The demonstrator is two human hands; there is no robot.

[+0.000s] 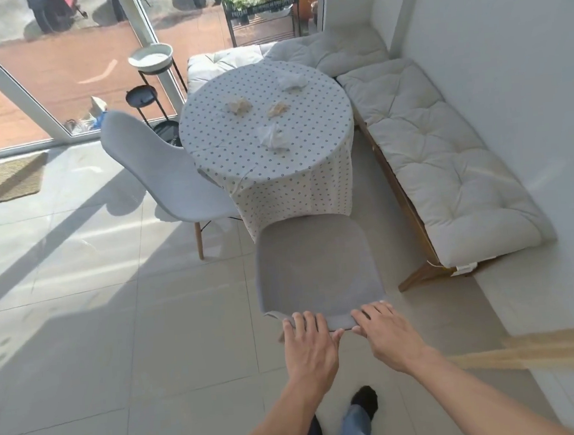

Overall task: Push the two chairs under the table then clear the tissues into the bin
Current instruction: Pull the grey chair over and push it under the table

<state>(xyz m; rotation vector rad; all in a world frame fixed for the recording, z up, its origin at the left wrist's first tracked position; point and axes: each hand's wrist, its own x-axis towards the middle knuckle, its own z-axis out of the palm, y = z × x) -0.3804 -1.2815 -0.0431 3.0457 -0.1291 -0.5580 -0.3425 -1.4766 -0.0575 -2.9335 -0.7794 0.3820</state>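
Gripping near chair (317, 266), both hands (311, 349)

Round table (226, 160) draped in a white cloth with small dark dots, the cloth hanging in folds toward the floor on the near side. Four crumpled tissues lie on the tabletop, well apart from one another: a white tissue (291, 81) at the far right, a brownish tissue (238, 106) at the far left, a second brownish tissue (277, 108) near the centre, and a larger white tissue (274, 137) nearest the viewer. Pale tiled floor (99, 335) carries the table, two grey chairs, one (169, 178) at the table's left and one (317, 266) on its near side, and a woven mat (4, 179) at far left.
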